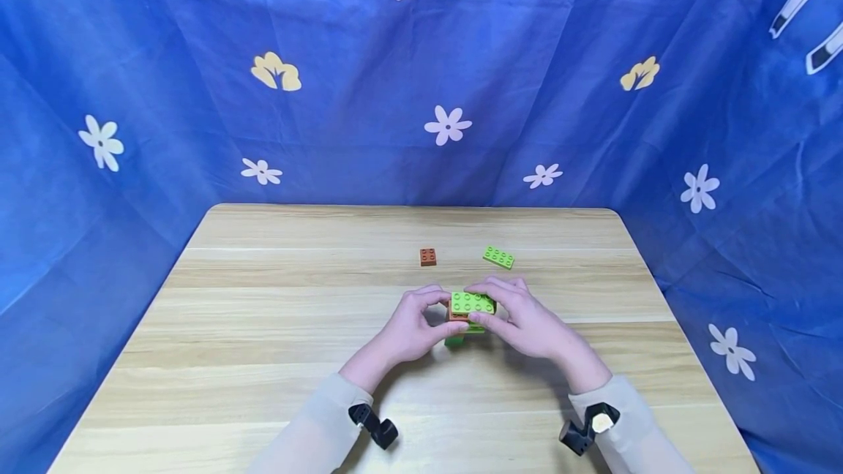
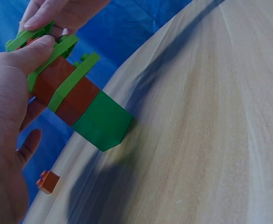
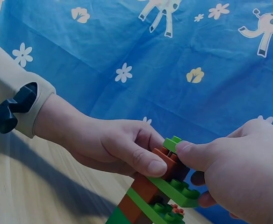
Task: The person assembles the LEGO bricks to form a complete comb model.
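Note:
A tower of toy building bricks stands upright on the table, with a dark green block (image 2: pixel 104 121) at its base. Above it, brown bricks (image 2: pixel 80 103) alternate with light green plates (image 3: pixel 174 192) that jut out sideways. My left hand (image 1: pixel 410 324) grips the upper part of the tower, thumb against a brown brick near the top. On the topmost light green plate (image 1: pixel 473 303) my right hand (image 1: pixel 527 319) has its thumb and fingers, pinching it at its right end. In the right wrist view this plate sits slightly askew over the brown brick; whether it is fully pressed down I cannot tell.
Behind the tower on the wooden table (image 1: pixel 276 328) lie a loose brown brick (image 1: pixel 428 257) and, farther right, a loose light green plate (image 1: pixel 499 257). A blue patterned curtain (image 1: pixel 356 93) hangs around the table's back and sides.

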Motion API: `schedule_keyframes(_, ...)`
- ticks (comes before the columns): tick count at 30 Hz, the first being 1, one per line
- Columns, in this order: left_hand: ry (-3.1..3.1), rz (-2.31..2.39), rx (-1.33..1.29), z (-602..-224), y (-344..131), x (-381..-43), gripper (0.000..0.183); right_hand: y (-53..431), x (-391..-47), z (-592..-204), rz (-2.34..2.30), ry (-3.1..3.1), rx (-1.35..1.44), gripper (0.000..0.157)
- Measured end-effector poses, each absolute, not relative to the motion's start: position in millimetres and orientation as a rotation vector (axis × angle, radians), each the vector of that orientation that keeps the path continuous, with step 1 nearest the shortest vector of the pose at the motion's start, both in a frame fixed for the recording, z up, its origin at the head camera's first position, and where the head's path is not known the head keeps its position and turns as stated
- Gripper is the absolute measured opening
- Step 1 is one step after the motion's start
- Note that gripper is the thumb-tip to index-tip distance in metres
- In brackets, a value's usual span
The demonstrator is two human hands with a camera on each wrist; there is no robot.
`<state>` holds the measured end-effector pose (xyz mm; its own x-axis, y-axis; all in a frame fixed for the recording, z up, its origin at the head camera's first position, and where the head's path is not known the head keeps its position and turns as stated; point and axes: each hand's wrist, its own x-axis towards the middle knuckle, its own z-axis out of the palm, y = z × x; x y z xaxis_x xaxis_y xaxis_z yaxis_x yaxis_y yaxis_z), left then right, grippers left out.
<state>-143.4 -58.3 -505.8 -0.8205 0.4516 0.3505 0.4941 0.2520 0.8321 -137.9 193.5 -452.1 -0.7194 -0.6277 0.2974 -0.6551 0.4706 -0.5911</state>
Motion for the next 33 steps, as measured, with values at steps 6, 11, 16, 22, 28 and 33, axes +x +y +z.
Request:
schedule_keyframes(6,-2.456,-1.666,-0.919,-506.0,-58.2,-142.9,0.030,192.9,-137.1,-450.9,1.096,-2.680,1.159,0.041)
schedule_keyframes(11,-2.446,-1.656,-0.926,-506.4,-58.0,-142.7,0.030,192.4,-136.8,-449.7,1.083,-2.692,1.161,0.040)
schedule_keyframes(16,-2.439,-1.678,-0.925,-506.2,-57.5,-142.5,0.029,192.0,-137.0,-449.9,1.075,-2.682,1.179,0.038)
schedule_keyframes(22,-2.431,-1.681,-0.935,-506.5,-57.3,-142.7,0.029,192.8,-138.0,-451.3,1.056,-2.663,1.203,0.037)
schedule_keyframes(28,-2.441,-1.683,-0.934,-506.9,-57.4,-143.5,0.030,192.8,-138.8,-450.8,1.039,-2.657,1.224,0.035)
schedule_keyframes(33,-2.452,-1.688,-0.927,-507.6,-57.5,-143.8,0.030,192.9,-139.0,-450.9,1.015,-2.665,1.221,0.035)
